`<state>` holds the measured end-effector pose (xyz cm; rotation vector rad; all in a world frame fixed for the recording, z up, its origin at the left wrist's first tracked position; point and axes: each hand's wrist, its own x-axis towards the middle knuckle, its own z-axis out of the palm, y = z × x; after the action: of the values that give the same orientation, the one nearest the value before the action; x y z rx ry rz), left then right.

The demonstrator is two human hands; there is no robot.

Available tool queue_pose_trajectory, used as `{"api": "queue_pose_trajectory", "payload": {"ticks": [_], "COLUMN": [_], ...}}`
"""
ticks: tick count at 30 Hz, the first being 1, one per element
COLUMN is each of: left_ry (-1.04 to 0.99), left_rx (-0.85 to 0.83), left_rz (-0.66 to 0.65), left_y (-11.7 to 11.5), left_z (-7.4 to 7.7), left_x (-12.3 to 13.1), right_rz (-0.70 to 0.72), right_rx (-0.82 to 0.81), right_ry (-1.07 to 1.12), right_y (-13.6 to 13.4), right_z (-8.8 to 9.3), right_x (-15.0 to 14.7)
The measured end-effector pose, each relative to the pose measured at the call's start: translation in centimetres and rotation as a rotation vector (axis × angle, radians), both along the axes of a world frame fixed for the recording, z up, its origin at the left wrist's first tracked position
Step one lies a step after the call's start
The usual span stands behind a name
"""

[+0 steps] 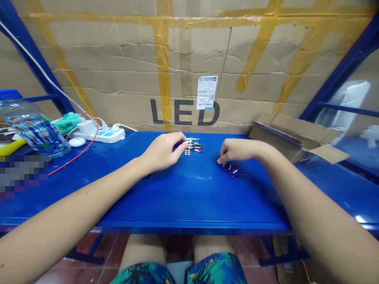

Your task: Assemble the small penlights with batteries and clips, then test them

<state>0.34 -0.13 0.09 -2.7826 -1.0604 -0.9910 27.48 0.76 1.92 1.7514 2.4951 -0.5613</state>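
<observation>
A blue table (195, 201) carries a cluster of coloured clips (197, 144). Just in front of the clips lie silver beads (187, 152); right of them and nearer the front, purple carabiners (236, 171); farther right, an open box (274, 142); left, a power strip (111, 135), red cable (83, 152) and bottle (38, 132).

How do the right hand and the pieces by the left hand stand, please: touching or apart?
Apart: the head view shows blue tabletop between the right hand and those multicoloured pieces.
</observation>
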Motion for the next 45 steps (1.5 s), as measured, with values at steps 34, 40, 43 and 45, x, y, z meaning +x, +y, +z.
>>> {"api": "queue_pose_trajectory", "payload": {"ticks": [34,40,43,45], "left_ry": [0.076,0.057,0.028,0.022], "left_rx": [-0.134,-0.111,-0.136,-0.140], "left_rz": [-0.141,-0.099,-0.086,-0.081], "left_y": [0.0,0.0,-0.1,-0.2], "left_z": [-0.8,-0.7,-0.7,-0.8], "left_x": [0.3,0.5,0.6,0.6], "right_rz": [0.102,-0.015,-0.089,-0.119], "right_rx": [-0.177,-0.258,-0.286,-0.285], "right_ry": [1.055,1.230,1.305,1.327], "right_y": [-1.1,-1.5,-1.6,-1.5], "right_z": [-3.0,-2.9,-2.9,-2.9], "right_x": [-5.6,-6.2,-6.6,-6.7]}}
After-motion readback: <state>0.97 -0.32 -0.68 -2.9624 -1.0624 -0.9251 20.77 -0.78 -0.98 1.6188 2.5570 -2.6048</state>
